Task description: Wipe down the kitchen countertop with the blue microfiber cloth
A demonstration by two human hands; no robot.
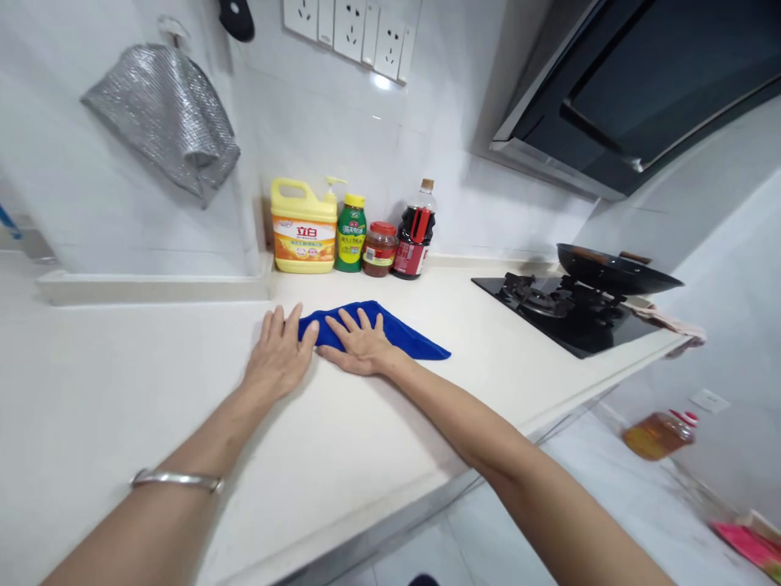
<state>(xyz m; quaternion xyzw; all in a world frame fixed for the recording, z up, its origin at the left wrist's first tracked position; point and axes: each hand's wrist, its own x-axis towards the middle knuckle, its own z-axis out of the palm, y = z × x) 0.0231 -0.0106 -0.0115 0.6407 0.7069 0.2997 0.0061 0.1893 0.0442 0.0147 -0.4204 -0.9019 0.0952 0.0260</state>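
Observation:
A blue cloth (407, 338) lies folded into a rough triangle on the white countertop (342, 456). My right hand (359, 346) rests palm down on it, fingers spread wide. At the cloth's left end is my left hand (279, 354), laid flat on the counter with its fingers stretched out. Its thumb and index finger meet the cloth's edge; whether they press on it I cannot tell. A silver bangle (176, 479) circles my left wrist.
Against the back wall stand a yellow detergent jug (303, 236), a green bottle (351, 236), a red-lidded jar (379, 251) and a dark sauce bottle (415, 236). To the right, a wok (616, 273) sits on the gas hob (573, 330) beneath a range hood (647, 81).

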